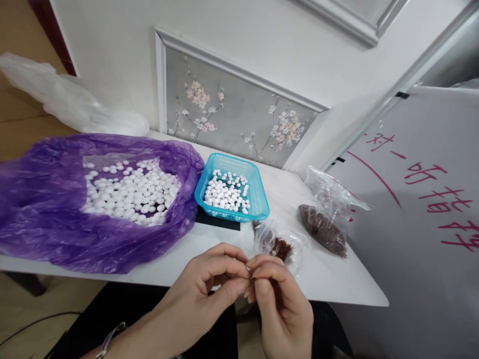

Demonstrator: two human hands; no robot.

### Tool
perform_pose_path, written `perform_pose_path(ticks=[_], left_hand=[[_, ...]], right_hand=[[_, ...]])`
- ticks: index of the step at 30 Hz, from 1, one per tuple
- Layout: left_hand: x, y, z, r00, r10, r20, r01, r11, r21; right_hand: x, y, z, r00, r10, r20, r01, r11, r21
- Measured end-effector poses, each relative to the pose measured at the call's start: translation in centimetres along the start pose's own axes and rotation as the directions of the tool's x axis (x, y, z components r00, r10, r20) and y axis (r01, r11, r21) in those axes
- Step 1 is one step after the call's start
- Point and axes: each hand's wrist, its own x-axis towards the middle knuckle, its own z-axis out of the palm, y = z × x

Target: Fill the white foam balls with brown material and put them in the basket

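My left hand (211, 281) and my right hand (279, 301) meet fingertip to fingertip above the table's front edge. Each is closed in a pinch, and whatever lies between the fingertips is too small or hidden to name. Just beyond my right hand lies an open clear plastic bag (265, 242) with reddish-brown small pieces (280, 248) in it. Farther back, a blue plastic basket (264, 194) holds many small white balls (224, 194). To the left, a spread purple plastic bag (160, 249) holds many more white balls (130, 192).
A clear bag of brown material (324, 229) lies on the right of the white table (359, 284). Part of a flat black object (217, 219) shows under the basket. A whiteboard (419, 219) with red writing stands at the right, and a translucent bag (90, 109) lies back left.
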Motion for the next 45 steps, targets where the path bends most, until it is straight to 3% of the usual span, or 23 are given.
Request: perform_pose_path(ticks=[7, 12, 17, 21, 25, 31, 36, 45], left_hand=[[-0.1, 0.3, 0.3, 0.997, 0.020, -0.070, -0.018, 0.999, 0.029], [-0.1, -0.3, 0.1, 0.997, 0.017, -0.071, -0.019, 0.999, -0.032], [-0.1, -0.5, 0.0, 0.995, -0.095, -0.025, 0.085, 0.957, -0.278], [0.0, -0.4, 0.1, 0.979, -0.199, 0.040, 0.191, 0.839, -0.509], [0.0, -0.6, 0.0, 0.966, -0.257, 0.032, 0.219, 0.743, -0.632], [0.1, -0.7, -0.2, 0.981, -0.196, 0.011, 0.160, 0.763, -0.626], [0.0, -0.6, -0.1, 0.984, -0.176, -0.011, 0.142, 0.832, -0.536], [-0.5, -1.0, -0.1, 0.990, -0.134, -0.040, 0.101, 0.881, -0.462]], right_hand=[[0.2, -0.4, -0.2, 0.985, 0.172, 0.025, -0.173, 0.970, 0.171], [0.1, -0.4, -0.3, 0.982, 0.188, 0.031, -0.190, 0.974, 0.126], [0.4, -0.5, -0.1, 0.993, 0.113, 0.037, -0.117, 0.986, 0.122], [0.3, -0.5, 0.5, 0.998, 0.054, -0.021, -0.050, 0.985, 0.164], [-0.3, 0.0, 1.1, 0.995, 0.097, -0.016, -0.090, 0.966, 0.241], [-0.9, 0.3, 1.6, 0.983, 0.178, -0.040, -0.159, 0.947, 0.280], [-0.9, -0.3, 1.7, 0.961, 0.267, -0.074, -0.241, 0.937, 0.254], [-1.0, -0.1, 1.7, 0.966, 0.258, -0.018, -0.241, 0.924, 0.296]])
